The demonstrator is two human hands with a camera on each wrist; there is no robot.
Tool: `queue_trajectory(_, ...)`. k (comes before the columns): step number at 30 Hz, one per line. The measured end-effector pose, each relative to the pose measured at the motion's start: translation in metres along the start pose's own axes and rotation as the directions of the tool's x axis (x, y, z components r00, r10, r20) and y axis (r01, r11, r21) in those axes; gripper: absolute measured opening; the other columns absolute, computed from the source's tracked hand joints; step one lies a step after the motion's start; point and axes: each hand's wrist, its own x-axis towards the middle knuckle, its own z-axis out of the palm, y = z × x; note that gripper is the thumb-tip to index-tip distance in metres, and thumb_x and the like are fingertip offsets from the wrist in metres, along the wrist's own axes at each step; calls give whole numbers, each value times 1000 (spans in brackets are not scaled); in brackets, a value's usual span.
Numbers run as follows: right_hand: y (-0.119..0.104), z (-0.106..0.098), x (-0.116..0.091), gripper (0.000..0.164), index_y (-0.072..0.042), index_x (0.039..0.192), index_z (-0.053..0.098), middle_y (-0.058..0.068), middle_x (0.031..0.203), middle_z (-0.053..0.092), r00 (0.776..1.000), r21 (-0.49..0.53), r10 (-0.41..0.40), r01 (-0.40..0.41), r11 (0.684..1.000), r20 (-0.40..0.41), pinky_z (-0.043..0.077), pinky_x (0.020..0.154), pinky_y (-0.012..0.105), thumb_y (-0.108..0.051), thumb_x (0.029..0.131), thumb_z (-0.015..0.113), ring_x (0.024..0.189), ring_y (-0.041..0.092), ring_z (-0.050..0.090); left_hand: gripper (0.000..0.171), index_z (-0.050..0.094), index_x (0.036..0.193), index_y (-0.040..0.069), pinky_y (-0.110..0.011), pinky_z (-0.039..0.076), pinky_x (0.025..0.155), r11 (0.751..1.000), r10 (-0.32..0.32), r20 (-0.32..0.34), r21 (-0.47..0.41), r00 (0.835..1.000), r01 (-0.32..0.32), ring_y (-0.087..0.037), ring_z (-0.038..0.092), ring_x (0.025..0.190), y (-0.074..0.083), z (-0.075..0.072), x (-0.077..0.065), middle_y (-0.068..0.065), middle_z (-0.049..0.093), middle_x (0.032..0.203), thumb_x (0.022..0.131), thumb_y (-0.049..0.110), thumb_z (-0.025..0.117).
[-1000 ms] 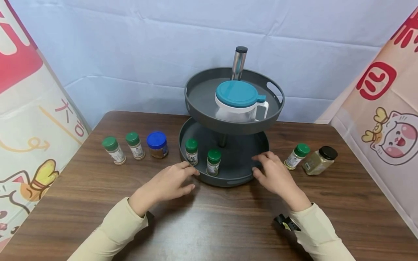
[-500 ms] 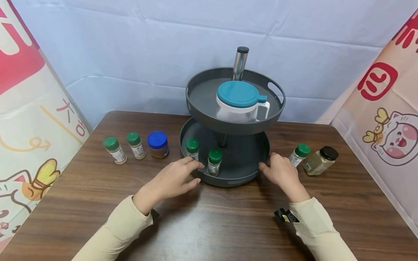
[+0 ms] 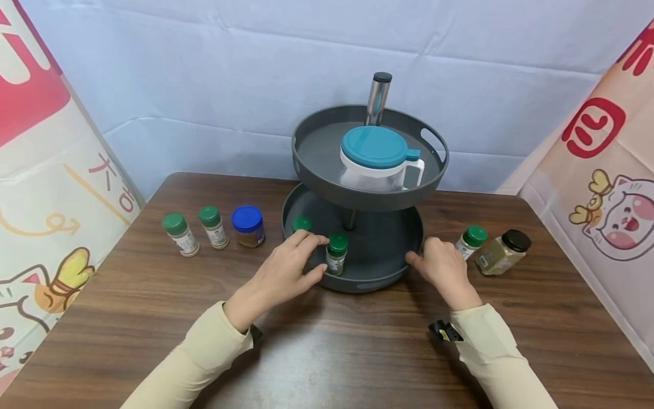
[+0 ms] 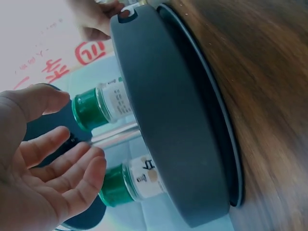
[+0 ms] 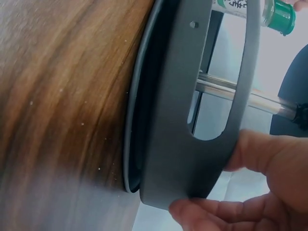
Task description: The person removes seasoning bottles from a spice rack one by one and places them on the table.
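A dark grey two-tier round tray stand [image 3: 380, 271] stands on the table, with a metal post. On its lower tier are two green-capped spice jars. My left hand [image 3: 286, 270] hovers over the left front rim with loosely bent fingers, beside the front spice jar [image 3: 335, 262]. In the left wrist view a gap separates the fingers from that jar's green cap [image 4: 89, 109]. The other spice jar [image 3: 301, 222] is mostly hidden behind this hand. My right hand [image 3: 443, 270] grips the lower tier's right rim between thumb and fingers, beside an oval handle slot in the right wrist view.
A clear jug with a teal lid [image 3: 374, 147] sits on the upper tier. Left of the stand are two green-capped jars [image 3: 184, 238] [image 3: 214, 230] and a blue-lidded jar [image 3: 248, 227]. To the right stand a green-capped jar [image 3: 471, 241] and a black-lidded jar [image 3: 501, 255].
My left hand has moved right and slightly up, across the rear jar towards the front one. My right hand has shifted right from inside the tray's edge and taken hold of its rim.
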Motion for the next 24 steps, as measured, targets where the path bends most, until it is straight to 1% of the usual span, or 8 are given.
queue_trajectory(2, 1, 1, 1, 45, -13, 46, 37, -1, 41, 29, 1000, 5, 11, -11, 1000, 28, 25, 36, 27, -28, 82, 58, 36, 17, 34, 39, 56, 115, 6, -33, 52, 66, 1000, -8, 0, -12, 1000, 8, -12, 52, 86, 2, 1, 2, -8, 54, 103, 79, 18, 66)
queue_trajectory(5, 1, 1, 2, 44, -14, 46, 37, -1, 42, 29, 998, 8, 20, -20, 1000, 53, 26, 37, 28, -28, 82, 57, 38, 18, 35, 42, 54, 117, 5, -32, 52, 69, 999, -17, 8, -28, 1000, 17, -12, 51, 90, 4, 2, 6, -8, 53, 105, 79, 19, 67)
queue_trajectory(8, 1, 1, 2, 43, -14, 47, 36, -1, 43, 30, 999, 0, 14, -14, 1000, 52, 28, 38, 30, -28, 82, 57, 39, 19, 36, 44, 54, 117, 5, -33, 51, 74, 999, -16, 13, -29, 1000, 16, -13, 48, 93, 5, 4, 10, -8, 53, 106, 78, 19, 68)
queue_trajectory(11, 1, 1, 2, 42, -13, 48, 36, 0, 43, 30, 999, -4, 12, -12, 1000, 49, 29, 39, 31, -28, 82, 57, 40, 20, 37, 44, 55, 117, 5, -35, 48, 77, 999, -10, 20, -32, 1000, 11, -15, 46, 94, 4, 7, 15, -10, 53, 105, 77, 20, 68)
queue_trajectory(13, 1, 1, 2, 42, -13, 49, 37, 0, 44, 31, 999, -4, 13, -13, 1000, 50, 29, 39, 32, -28, 82, 57, 41, 20, 37, 44, 55, 117, 6, -36, 47, 76, 999, -12, 29, -37, 1000, 13, -16, 46, 93, 4, 10, 19, -11, 53, 105, 77, 20, 68)
queue_trajectory(19, 1, 1, 3, 43, -14, 48, 35, -1, 43, 27, 999, 4, -3, 3, 1000, 44, 27, 38, 30, -27, 82, 57, 39, 18, 34, 46, 56, 119, 10, -39, 48, 72, 998, -45, 77, -39, 996, 48, -20, 45, 95, 4, 14, 29, -15, 51, 110, 77, 20, 68)
queue_trajectory(24, 1, 2, 3, 44, -14, 46, 33, -2, 42, 26, 999, 12, -13, 12, 1000, 45, 26, 38, 29, -26, 81, 57, 38, 17, 32, 42, 59, 117, 10, -39, 50, 73, 996, -89, 135, -2, 987, 90, -22, 46, 98, 4, 16, 39, -16, 54, 111, 77, 20, 68)
